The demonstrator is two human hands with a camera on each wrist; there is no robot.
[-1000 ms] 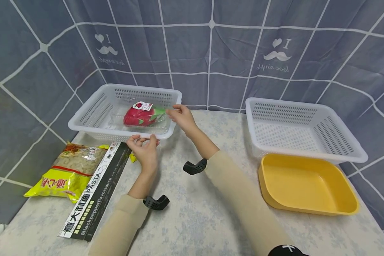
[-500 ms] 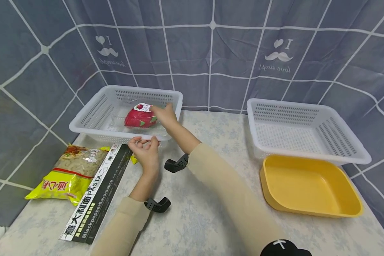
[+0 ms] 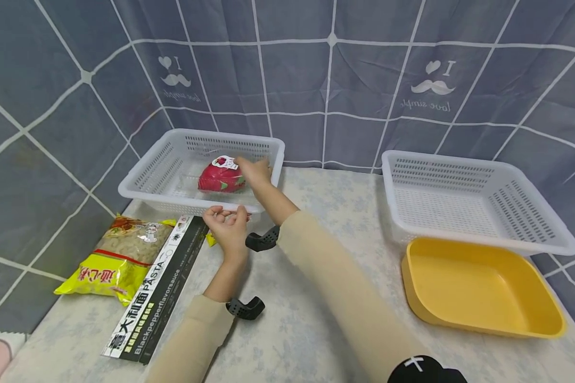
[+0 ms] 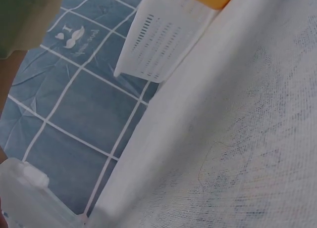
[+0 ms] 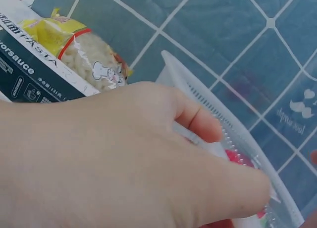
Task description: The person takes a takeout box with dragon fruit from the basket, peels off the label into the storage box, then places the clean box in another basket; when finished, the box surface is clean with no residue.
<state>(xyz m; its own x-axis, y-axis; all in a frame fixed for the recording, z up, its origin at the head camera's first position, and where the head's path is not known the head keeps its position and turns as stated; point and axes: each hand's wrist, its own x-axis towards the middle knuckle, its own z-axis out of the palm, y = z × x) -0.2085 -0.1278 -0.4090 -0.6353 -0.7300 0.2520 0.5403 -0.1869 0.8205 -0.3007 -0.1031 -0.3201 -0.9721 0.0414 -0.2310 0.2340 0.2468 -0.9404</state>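
Observation:
A red dragon fruit [image 3: 215, 180] with green scales and a round label sits in clear packaging inside the left white basket [image 3: 172, 201]. My right hand [image 3: 259, 175] reaches in from the right and grips the fruit's right end, thumb by the label. The hand hides that end, and its far fingers are partly out of sight. At the near rim, my left hand [image 3: 230, 229] pinches the basket's edge. Red and clear plastic show past the thumb in the right wrist view, where the right hand [image 5: 148, 159] fills much of the frame.
A yellow macaroni bag [image 3: 120, 260] and a black-and-white pasta box [image 3: 160, 287] lie in front of the left basket. At the right stands another white basket [image 3: 460, 159], with a yellow bin [image 3: 479, 292] before it. A blue-grey curtain [image 3: 297, 80] hangs behind.
My right hand has moved left from the fruit's leafy tip, over its right end. The left hand keeps its hold at the rim. The whole view has shifted slightly.

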